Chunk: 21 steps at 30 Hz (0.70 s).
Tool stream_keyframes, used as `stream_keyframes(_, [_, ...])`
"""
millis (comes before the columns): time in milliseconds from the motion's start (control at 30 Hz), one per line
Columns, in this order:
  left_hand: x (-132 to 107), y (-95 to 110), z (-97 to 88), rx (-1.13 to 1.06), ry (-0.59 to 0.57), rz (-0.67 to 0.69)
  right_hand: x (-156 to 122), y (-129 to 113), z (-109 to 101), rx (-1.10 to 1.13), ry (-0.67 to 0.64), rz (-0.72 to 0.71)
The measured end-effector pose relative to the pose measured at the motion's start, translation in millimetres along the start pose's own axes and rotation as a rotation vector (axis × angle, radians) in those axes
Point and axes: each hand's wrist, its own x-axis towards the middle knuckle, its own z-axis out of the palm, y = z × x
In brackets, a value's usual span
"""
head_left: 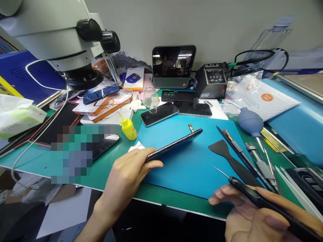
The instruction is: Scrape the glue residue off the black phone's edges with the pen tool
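Centre frame, the left hand [127, 174] pinches a dark smartphone [174, 144] by one end above the blue mat [181, 169], the right hand [249, 218] curled around a needle-tipped tool [242, 189] lower right; so slight a grip risks a drop.

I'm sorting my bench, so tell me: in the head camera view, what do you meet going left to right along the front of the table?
First the tissue pack → yellow bottle → phone, tilted up in the left hand → black pointed tool in the right hand.
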Motion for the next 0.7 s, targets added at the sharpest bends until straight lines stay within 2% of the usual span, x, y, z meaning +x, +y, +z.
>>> stream_keyframes(200, [-2.9, 7.6, 0.9, -0.057, -0.032, -0.04, -1.7, 4.3, -1.7, 0.025, -0.124, -0.035])
stream_keyframes(333, [-8.6, 14.2, 6.8, -0.022, 0.029, -0.007, 0.6, 0.0, 0.0, -0.041, -0.21, -0.08])
stream_keyframes(433, [-14.8, 17.1, 11.8, 0.042, 0.071, 0.071, 0.9, -5.5, 7.1, -0.077, -0.222, -0.211])
stream_keyframes(567, [-20.2, 18.6, 13.3, 0.109, 0.053, 0.159, -4.7, -7.5, 15.2, -0.118, -0.25, -0.384])
stream_keyframes(700, [-21.1, 19.3, 9.6, 0.144, 0.019, 0.171, -13.9, 0.6, 15.7, -0.129, -0.339, -0.315])
